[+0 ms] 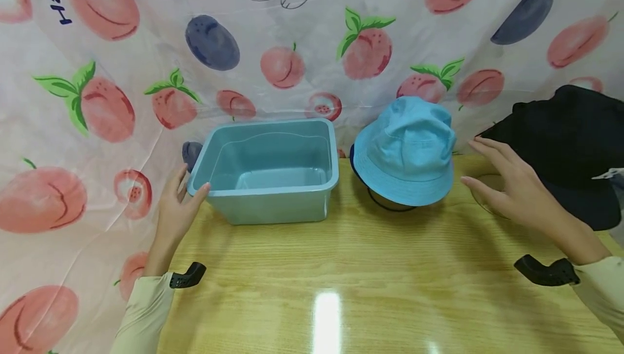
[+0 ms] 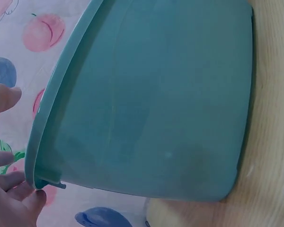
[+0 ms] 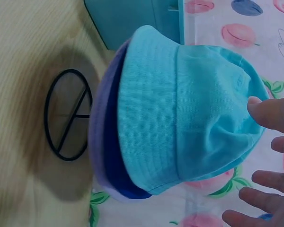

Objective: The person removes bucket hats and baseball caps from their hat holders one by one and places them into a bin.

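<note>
A light blue bucket hat (image 1: 408,151) sits over a navy hat (image 3: 114,127) and a lavender one (image 3: 99,118) on a black wire stand (image 3: 68,115). My right hand (image 1: 512,186) is just right of the hats, thumb and fingers spread. In the right wrist view its thumb tip overlaps the crown; contact is unclear. My left hand (image 1: 177,208) is at the left front corner of a blue-green plastic basin (image 1: 275,208), which holds nothing. In the left wrist view some fingers (image 2: 35,201) touch the rim corner, while the thumb stands apart from it.
A black cap (image 1: 570,148) is on the right, beyond the right hand, with a round stand base (image 1: 487,194) beside it. The wooden table (image 1: 370,289) runs up to a fruit-printed cloth (image 1: 302,34) behind and at the left.
</note>
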Tool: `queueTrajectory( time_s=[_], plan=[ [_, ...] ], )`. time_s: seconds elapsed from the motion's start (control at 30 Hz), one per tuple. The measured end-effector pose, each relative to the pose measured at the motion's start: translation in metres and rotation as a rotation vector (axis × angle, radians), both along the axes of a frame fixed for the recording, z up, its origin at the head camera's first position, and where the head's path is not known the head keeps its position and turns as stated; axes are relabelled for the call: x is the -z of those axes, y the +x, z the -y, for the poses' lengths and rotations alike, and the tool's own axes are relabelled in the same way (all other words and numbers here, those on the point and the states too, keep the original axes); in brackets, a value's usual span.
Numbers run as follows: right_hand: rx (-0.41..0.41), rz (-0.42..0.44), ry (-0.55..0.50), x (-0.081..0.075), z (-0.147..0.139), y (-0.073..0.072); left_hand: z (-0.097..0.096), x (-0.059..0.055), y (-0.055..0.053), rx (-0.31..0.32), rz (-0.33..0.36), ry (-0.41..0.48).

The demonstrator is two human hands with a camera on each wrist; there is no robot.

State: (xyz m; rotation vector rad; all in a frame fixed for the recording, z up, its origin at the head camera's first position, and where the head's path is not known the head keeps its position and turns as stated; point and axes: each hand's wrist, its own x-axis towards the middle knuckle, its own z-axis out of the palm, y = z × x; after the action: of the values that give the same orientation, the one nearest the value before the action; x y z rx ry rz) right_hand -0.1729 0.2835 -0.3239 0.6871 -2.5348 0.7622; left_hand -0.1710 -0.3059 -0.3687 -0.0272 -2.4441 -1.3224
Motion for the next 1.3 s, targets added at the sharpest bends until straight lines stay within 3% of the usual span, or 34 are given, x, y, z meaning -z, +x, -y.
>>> queueTrajectory(
  time_s=[0.2,0.47,0.67,0.87,1.13,1.3],
  plan=[
    [-0.019,-0.057,0.018,-0.009,0.006,-0.011,0.001,0.004,-0.012,0.006,-0.012,-0.031],
    [-0.043,-0.174,0.060,-0.026,0.016,-0.025,0.004,0.026,-0.017,0.030,-0.034,-0.038],
    [-0.040,-0.144,0.068,-0.033,0.022,-0.033,0.002,0.037,-0.021,0.010,-0.098,-0.034],
    [-0.073,-0.169,0.097,-0.041,0.028,-0.046,-0.001,0.038,-0.023,0.009,-0.117,-0.054],
    [-0.149,-0.133,0.062,-0.052,0.038,-0.065,-0.003,0.039,-0.024,-0.001,-0.139,-0.054],
    [-0.142,-0.048,0.100,-0.058,0.047,-0.075,-0.002,0.040,-0.023,-0.015,-0.173,-0.063]
  ],
)
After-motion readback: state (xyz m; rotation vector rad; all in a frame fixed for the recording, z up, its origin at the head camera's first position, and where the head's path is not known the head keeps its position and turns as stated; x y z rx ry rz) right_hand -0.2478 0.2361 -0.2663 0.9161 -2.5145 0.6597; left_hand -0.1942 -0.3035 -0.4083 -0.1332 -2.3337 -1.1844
